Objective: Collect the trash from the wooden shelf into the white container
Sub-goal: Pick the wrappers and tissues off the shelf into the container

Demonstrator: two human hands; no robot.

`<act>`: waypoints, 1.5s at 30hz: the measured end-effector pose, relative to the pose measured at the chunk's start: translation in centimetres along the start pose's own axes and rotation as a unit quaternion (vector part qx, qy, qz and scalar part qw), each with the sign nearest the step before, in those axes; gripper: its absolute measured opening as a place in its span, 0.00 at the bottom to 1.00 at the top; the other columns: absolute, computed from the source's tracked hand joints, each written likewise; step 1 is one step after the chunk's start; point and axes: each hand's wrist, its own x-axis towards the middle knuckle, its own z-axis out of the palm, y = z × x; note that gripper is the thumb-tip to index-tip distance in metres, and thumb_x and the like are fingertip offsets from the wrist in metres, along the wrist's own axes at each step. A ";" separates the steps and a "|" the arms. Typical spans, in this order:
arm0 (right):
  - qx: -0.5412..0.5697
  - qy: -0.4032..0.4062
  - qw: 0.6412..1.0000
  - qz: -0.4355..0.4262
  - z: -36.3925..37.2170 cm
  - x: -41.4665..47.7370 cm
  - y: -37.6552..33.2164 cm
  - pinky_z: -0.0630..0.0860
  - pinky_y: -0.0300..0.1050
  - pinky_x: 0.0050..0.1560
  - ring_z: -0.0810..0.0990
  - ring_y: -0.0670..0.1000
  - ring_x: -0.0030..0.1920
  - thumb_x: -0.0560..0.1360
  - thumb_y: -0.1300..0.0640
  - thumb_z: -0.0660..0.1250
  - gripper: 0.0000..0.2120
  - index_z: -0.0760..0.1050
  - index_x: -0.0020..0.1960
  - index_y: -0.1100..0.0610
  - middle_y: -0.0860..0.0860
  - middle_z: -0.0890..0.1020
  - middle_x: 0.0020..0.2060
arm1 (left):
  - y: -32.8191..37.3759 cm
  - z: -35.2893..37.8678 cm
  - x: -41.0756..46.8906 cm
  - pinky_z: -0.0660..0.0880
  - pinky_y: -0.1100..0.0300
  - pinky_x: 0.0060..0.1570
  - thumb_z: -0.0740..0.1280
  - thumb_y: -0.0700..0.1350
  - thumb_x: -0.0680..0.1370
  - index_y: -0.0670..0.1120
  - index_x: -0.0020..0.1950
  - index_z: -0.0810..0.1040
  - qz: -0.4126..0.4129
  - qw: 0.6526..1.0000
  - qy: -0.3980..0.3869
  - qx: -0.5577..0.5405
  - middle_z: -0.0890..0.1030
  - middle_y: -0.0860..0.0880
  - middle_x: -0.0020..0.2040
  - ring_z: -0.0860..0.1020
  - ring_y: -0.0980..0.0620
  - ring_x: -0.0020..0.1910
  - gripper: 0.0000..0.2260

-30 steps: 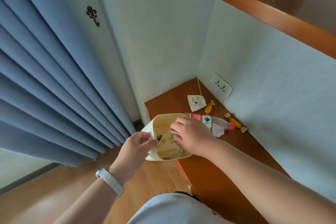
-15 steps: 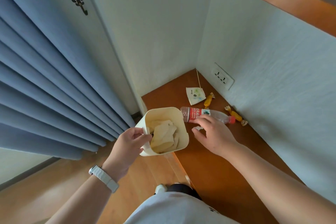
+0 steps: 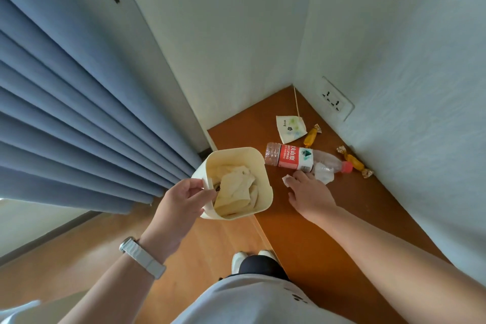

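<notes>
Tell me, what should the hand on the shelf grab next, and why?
Probably the small white scrap: the right hand already has its fingertips on it, and the white container in the left hand waits open beside it. The bottle can follow.

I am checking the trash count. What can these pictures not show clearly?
- Head view: lower contents of the white container, covered by crumpled paper.
- Anything under the right hand; a white scrap peeks out.
- Small print on the bottle label.
- The near shelf, hidden by the forearm.
</notes>
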 end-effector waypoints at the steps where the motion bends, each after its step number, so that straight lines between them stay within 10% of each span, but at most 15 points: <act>1: -0.001 0.003 1.000 -0.001 0.1 0.1 0.0 0.74 0.44 0.55 0.71 0.50 0.63 0.80 0.51 0.60 0.17 0.69 0.69 0.49 0.48 0.73 0.62 | 0.0 0.0 0.0 0.80 0.39 0.60 0.74 0.45 0.77 0.48 0.53 0.83 -0.001 1.000 0.002 -0.001 0.88 0.48 0.46 0.83 0.37 0.55 0.06; 22: 0.107 0.213 0.970 -0.040 -8.8 -4.7 -4.4 0.77 0.42 0.31 0.76 0.47 0.39 0.76 0.58 0.69 0.03 0.75 0.47 0.57 0.49 0.79 0.41 | 0.3 0.0 -0.4 0.80 0.41 0.60 0.73 0.46 0.77 0.49 0.54 0.82 0.029 0.998 -0.047 -0.014 0.85 0.46 0.49 0.82 0.40 0.56 0.07; 38: 0.038 0.208 0.968 -0.132 -11.7 -3.9 -8.8 0.77 0.43 0.42 0.78 0.51 0.48 0.76 0.59 0.67 0.09 0.78 0.56 0.57 0.51 0.80 0.49 | 0.9 -0.6 -1.5 0.81 0.45 0.60 0.73 0.46 0.77 0.48 0.55 0.82 0.045 0.993 -0.108 0.003 0.85 0.48 0.46 0.83 0.46 0.52 0.08; 45: 0.060 0.192 0.979 -0.026 -9.6 -5.9 -3.2 0.81 0.45 0.41 0.78 0.49 0.52 0.78 0.52 0.65 0.09 0.76 0.56 0.54 0.49 0.79 0.53 | 2.4 0.4 0.5 0.81 0.46 0.61 0.73 0.45 0.78 0.48 0.54 0.81 0.038 0.994 -0.105 0.002 0.85 0.45 0.53 0.82 0.44 0.56 0.06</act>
